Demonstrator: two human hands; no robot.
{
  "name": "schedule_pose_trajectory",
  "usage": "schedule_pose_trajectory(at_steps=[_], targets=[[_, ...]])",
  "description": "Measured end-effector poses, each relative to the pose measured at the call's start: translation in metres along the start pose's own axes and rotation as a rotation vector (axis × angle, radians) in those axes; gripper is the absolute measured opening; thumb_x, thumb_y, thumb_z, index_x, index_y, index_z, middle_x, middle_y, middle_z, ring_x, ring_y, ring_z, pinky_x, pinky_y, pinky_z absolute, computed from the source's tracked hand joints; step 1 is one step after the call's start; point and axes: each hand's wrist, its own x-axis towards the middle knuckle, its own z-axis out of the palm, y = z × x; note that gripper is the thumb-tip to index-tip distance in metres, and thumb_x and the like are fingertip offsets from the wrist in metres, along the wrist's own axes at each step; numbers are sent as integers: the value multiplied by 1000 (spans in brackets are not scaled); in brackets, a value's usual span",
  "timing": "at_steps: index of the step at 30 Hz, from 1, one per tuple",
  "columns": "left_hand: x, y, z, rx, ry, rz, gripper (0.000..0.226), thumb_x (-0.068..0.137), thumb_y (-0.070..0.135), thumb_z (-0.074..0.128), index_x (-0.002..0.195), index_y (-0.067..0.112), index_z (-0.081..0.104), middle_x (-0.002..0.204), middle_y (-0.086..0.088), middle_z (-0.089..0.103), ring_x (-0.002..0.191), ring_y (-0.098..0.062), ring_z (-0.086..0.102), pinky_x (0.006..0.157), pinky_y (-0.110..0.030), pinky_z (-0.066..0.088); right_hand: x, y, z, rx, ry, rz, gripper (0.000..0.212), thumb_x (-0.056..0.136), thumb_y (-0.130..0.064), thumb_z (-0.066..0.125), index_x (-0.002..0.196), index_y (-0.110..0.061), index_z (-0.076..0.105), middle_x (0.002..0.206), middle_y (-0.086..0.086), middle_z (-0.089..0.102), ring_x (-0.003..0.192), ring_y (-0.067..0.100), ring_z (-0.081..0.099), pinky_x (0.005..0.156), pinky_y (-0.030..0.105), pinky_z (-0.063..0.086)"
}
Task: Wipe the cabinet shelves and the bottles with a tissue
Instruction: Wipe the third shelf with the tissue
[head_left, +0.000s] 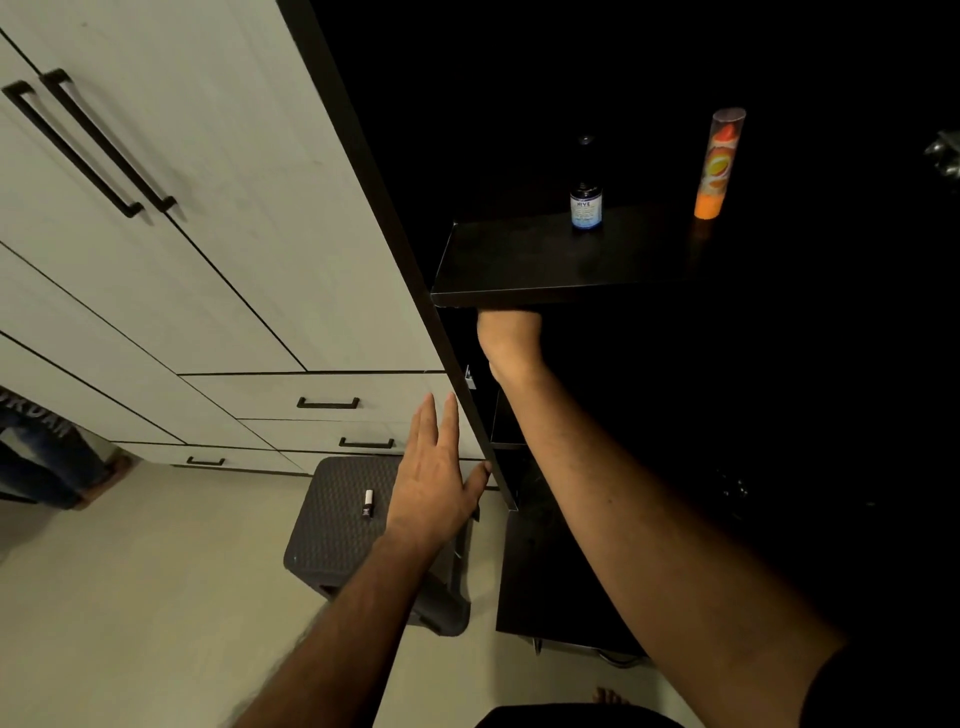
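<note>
The left hand (434, 483) lay flat with straight fingers against the black cabinet's front edge (462, 395). The right hand (509, 338) reached under the black shelf (545, 265); its fingers were hidden. A small dark bottle (586, 208) and tall orange bottle (717, 166) stood there

Shelf (519, 260) front lies bare; two bottles (586, 208) block its rear.
</note>
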Motion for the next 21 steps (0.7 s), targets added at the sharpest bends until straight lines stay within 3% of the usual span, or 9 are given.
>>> schedule_pose_trajectory(at_steps=[2,5,8,11,16,21], targets=[[1,-2,0,0,1,-4,91,94,43,56,153,20,-8,162,-7,-10,149,-20,-8,121,-36,8,-3,1,-3,-116,48,-134,36,105,-8,23,117,-2,56,118,11,61,113,26,57,87,25,41],[2,-4,1,6,17,-9,91,94,44,56,153,21,-9,162,-7,-10,149,-20,-7,120,-32,5,-2,10,1,-316,92,-242,29,103,-16,36,104,-3,63,96,8,64,98,23,63,65,19,37],[2,-4,2,-1,31,-10,91,94,44,56,154,20,-8,162,-7,-10,149,-20,-7,120,-32,6,-5,19,7,-429,142,-289,31,102,-24,42,98,-4,65,91,10,66,88,22,64,71,24,44],[2,-2,3,-3,32,-7,91,93,46,55,154,20,-8,162,-7,-10,149,-20,-7,120,-33,6,-4,33,10,-422,139,-311,30,102,-19,43,92,-4,67,83,9,64,80,21,63,68,26,49],[-1,0,7,-8,21,-25,92,93,47,55,153,22,-10,162,-6,-11,149,-20,-8,119,-33,5,2,77,16,-423,110,-399,23,98,-11,50,111,-4,68,114,11,62,98,22,62,74,21,45],[-6,0,16,-35,16,-25,91,93,48,55,154,21,-8,162,-6,-10,149,-20,-8,117,-31,3,7,99,22,-531,48,-330,21,98,-13,51,114,-7,63,118,9,60,102,20,60,73,18,43]])
